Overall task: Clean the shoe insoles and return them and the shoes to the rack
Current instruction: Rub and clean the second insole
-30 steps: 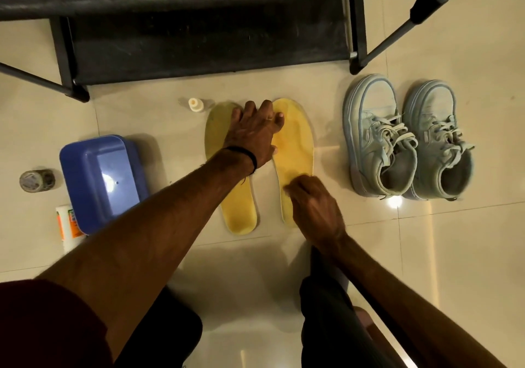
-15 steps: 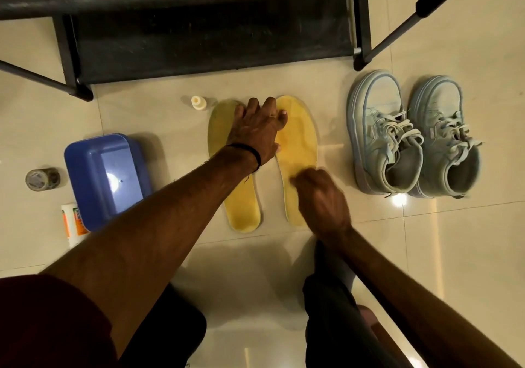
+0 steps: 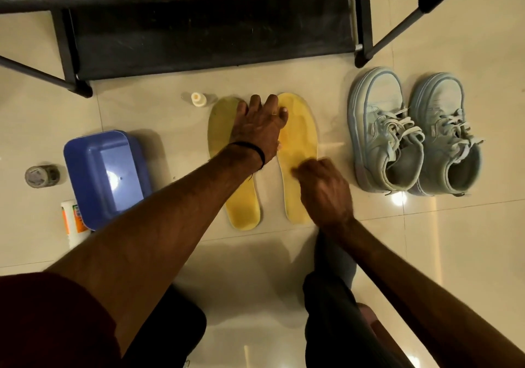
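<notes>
Beige tiled floor (image 3: 468, 254): my flat left hand (image 3: 257, 129) pins both yellow foam insoles (image 3: 298, 152); curled right hand (image 3: 321, 188) has slid toe-ward (scrubbing continues, contents hidden).

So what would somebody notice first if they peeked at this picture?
Probably the two yellow insoles lying side by side on the floor in the middle. The left hand lies flat across their tops, and the right hand, a bit blurry, is over the right one. Next comes the pair of pale blue shoes to the right, then the blue tub on the left.
</notes>
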